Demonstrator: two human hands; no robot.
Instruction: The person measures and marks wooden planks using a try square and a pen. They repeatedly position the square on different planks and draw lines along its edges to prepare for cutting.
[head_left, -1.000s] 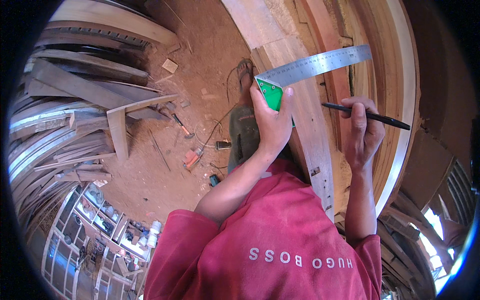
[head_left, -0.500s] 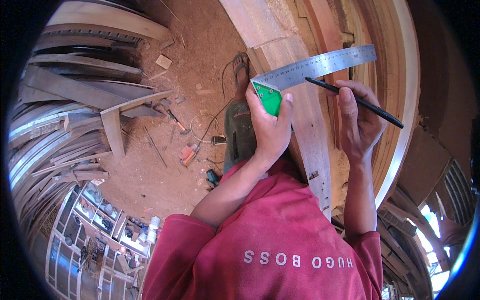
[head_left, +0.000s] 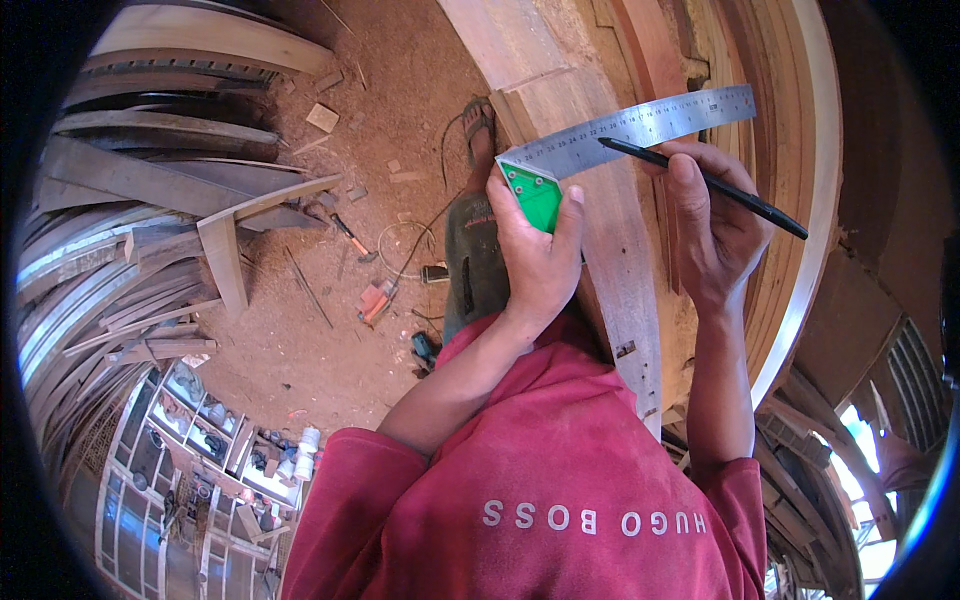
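Toward the right edge of the narrow board [head_left: 622,270], the tip of my black pen [head_left: 745,200] has just gone from beside the steel square [head_left: 662,122] to over its blade, so it's right at the markings now. Can't tell if it touches. Right hand [head_left: 715,235]'s pinching the pen; left hand [head_left: 540,260]'s wrapped round the green handle [head_left: 536,203] by the board's left edge, blade lying across.
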